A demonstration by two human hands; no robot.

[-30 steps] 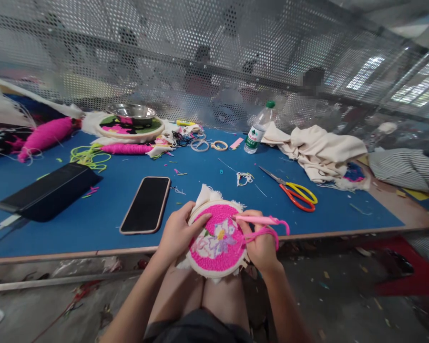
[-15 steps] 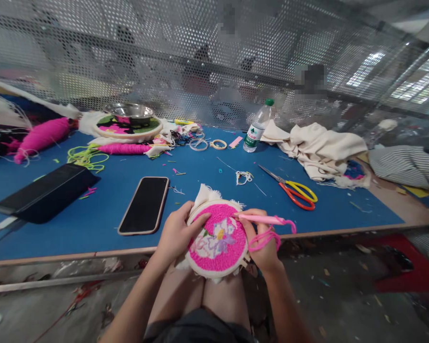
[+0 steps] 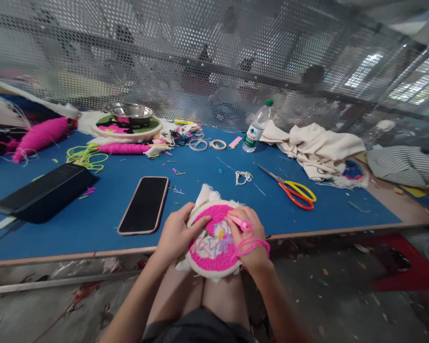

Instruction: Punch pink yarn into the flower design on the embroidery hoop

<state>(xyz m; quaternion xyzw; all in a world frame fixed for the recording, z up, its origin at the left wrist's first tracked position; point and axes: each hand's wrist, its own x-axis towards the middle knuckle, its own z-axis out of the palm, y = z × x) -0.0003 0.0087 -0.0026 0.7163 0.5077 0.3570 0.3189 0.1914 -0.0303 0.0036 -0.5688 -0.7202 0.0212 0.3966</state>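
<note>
A round embroidery hoop rests tilted above my lap at the table's edge. Its cloth carries looped pink yarn around a white and lilac flower with a yellow middle. My left hand grips the hoop's left rim, thumb lying over the pink loops. In my right hand is a pink punch needle, held pen-like against the upper right of the pattern; its tip is hidden by my fingers. Pink yarn trails from its back end and loops over that hand.
On the blue table lie a phone, a black box-like device with a white cable, and red-and-yellow scissors. Farther back are a water bottle, cream cloth, pink yarn bundles and a steel bowl.
My right hand has moved left over the hoop. The punch needle has swung from lying nearly sideways to pointing more toward me. My left hand has kept its place.
</note>
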